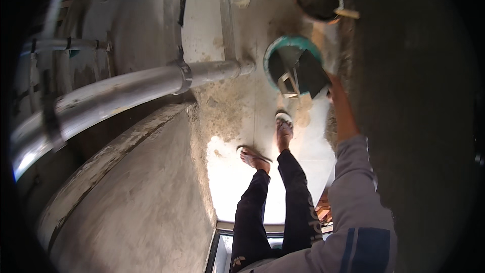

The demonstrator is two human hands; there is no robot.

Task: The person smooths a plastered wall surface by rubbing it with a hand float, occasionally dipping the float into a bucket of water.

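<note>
Grey pipe (146, 82) left of teal-rimmed tub (290, 41)

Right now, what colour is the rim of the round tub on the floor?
Teal green; the tub's rim shows best in the head view.

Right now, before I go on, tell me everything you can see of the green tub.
The green tub is round and open-topped, apparently plastic. It stands mouth-up on the floor, beyond the right foot. Its inside looks dark; blur hides what it contains. A dark flat board, held by the right hand, covers its right part, and a pale frame-like piece overlaps its near edge. Whether either touches the rim, I cannot tell.
</note>
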